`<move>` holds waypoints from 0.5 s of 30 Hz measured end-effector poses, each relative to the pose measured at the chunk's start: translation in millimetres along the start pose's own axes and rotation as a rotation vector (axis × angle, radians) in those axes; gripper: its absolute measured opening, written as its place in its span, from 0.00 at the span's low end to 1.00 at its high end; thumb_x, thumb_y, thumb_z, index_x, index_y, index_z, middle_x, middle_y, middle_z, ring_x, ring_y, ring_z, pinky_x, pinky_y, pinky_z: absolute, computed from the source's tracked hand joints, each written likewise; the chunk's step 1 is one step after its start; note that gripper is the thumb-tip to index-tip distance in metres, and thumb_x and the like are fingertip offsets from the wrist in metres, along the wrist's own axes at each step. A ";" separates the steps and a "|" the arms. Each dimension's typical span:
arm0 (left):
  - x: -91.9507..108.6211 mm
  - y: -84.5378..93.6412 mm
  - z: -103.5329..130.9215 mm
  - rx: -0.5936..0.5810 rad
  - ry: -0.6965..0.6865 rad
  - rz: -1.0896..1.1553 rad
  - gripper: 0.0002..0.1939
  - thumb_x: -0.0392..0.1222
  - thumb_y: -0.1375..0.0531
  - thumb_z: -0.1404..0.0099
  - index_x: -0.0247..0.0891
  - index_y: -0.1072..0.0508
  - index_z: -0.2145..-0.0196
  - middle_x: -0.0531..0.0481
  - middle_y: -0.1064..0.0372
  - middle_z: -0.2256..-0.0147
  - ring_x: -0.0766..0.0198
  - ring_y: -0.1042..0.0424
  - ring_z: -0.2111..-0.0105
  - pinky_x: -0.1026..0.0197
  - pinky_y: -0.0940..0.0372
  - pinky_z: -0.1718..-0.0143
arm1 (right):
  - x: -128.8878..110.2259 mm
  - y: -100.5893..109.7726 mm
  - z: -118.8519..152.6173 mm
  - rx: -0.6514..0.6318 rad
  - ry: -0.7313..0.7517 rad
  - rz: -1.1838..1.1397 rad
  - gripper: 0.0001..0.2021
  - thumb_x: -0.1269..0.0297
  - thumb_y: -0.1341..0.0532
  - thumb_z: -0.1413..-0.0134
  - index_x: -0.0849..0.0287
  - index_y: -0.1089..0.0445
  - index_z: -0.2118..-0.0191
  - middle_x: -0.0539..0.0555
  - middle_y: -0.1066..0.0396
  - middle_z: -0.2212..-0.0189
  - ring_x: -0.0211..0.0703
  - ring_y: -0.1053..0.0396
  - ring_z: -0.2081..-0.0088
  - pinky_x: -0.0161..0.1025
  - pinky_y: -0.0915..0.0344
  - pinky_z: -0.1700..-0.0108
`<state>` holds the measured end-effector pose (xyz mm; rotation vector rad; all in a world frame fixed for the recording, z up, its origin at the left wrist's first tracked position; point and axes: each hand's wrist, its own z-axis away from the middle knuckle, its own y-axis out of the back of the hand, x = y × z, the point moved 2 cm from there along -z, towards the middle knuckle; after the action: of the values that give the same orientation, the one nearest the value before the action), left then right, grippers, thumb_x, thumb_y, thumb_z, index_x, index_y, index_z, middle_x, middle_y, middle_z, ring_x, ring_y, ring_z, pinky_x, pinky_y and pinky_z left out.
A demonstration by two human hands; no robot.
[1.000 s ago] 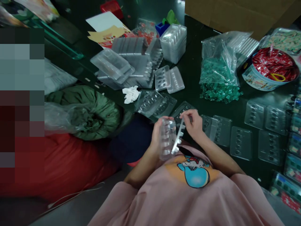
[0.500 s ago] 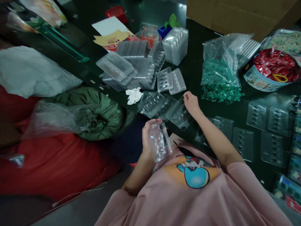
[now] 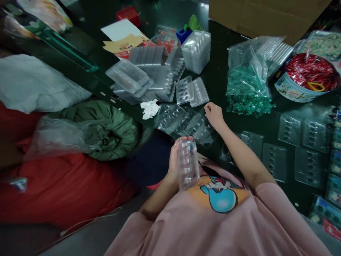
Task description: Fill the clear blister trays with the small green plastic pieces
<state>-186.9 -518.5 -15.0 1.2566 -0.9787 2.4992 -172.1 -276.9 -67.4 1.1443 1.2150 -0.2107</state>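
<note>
A clear plastic blister tray (image 3: 188, 165) with a row of moulded pockets is gripped in my left hand (image 3: 174, 160), close to my chest. It may be more than one tray nested together. My right hand (image 3: 215, 114) has its fingers curled together just above the table's near edge. Whether anything is pinched in them cannot be made out. Right beside those fingers, overlapping clear blister trays (image 3: 170, 117) lie in a row. Two more trays (image 3: 199, 92) rest just beyond.
Stacked blister trays (image 3: 160, 80) stand at the back, near crumpled white tissue (image 3: 150, 108). To the right are a bag of green pieces (image 3: 247, 81), a round tub of red wrappers (image 3: 293, 87), and single trays (image 3: 275, 161). A cardboard box (image 3: 266, 17) stands behind.
My left hand has moved slightly right with its tray, which is turned more upright. My right hand has shifted slightly left, and the tray beside it lies differently among the overlapping ones.
</note>
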 end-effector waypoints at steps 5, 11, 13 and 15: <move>-1.4 -3.8 1.4 -0.012 0.041 -0.029 0.19 0.59 0.43 0.37 0.42 0.28 0.59 0.49 0.27 0.55 0.60 0.27 0.56 0.58 0.31 0.58 | -29.3 5.9 23.8 0.037 0.219 -0.071 0.08 0.70 0.41 0.43 0.61 0.28 0.57 0.59 0.28 0.57 0.45 0.30 0.56 0.43 0.35 0.51; -8.1 -6.4 -1.1 0.003 0.035 -0.091 0.15 0.53 0.38 0.39 0.38 0.27 0.63 0.51 0.27 0.66 0.61 0.27 0.63 0.61 0.30 0.62 | -73.3 14.7 111.9 -0.238 0.517 -0.299 0.08 0.66 0.42 0.38 0.56 0.26 0.58 0.53 0.26 0.62 0.39 0.29 0.58 0.39 0.32 0.54; -9.8 -8.1 0.0 -0.009 0.035 -0.129 0.14 0.51 0.38 0.39 0.38 0.27 0.64 0.51 0.28 0.68 0.61 0.27 0.65 0.61 0.30 0.64 | -72.9 15.9 125.8 -0.168 0.481 -0.284 0.09 0.66 0.44 0.37 0.55 0.26 0.59 0.53 0.26 0.63 0.39 0.29 0.59 0.38 0.32 0.54; -11.2 -10.7 2.0 -0.033 0.077 -0.165 0.13 0.52 0.39 0.39 0.39 0.27 0.64 0.52 0.30 0.71 0.59 0.27 0.66 0.59 0.30 0.66 | -68.3 15.9 130.5 -0.087 0.448 -0.270 0.09 0.66 0.45 0.36 0.56 0.26 0.61 0.53 0.26 0.65 0.39 0.29 0.61 0.38 0.31 0.56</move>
<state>-174.0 -510.1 -17.6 1.1711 -0.8578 2.3766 -107.6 -399.5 -15.0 0.9760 1.7607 -0.1035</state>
